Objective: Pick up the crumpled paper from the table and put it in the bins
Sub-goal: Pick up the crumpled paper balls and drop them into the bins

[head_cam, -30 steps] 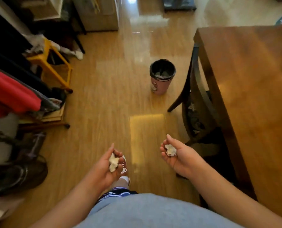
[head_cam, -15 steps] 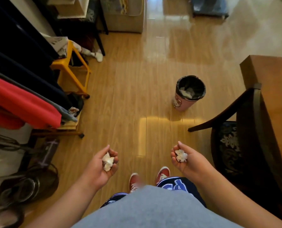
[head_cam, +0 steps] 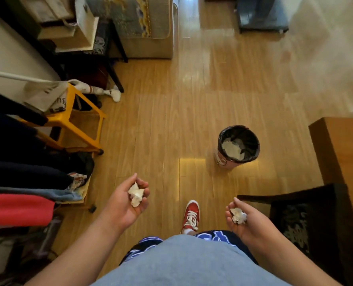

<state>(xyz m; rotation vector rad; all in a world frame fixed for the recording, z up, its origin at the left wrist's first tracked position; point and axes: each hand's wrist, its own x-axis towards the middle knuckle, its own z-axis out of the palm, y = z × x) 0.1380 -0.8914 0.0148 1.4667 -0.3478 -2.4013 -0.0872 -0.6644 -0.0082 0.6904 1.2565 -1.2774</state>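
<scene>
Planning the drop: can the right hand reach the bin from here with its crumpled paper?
Probably not yet: the right hand, holding a crumpled paper, is well short of the bin, which stands open on the floor ahead. Nothing lies between them; the chair sits off to the right.

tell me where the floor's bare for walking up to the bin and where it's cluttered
Bare floor runs wide between the yellow stool and the bin, and on beyond the bin. A narrower bare strip lies between the bin and the table. Crowded: the left edge, with hanging clothes, and the lower right, where the chair stands beside the table.
</scene>
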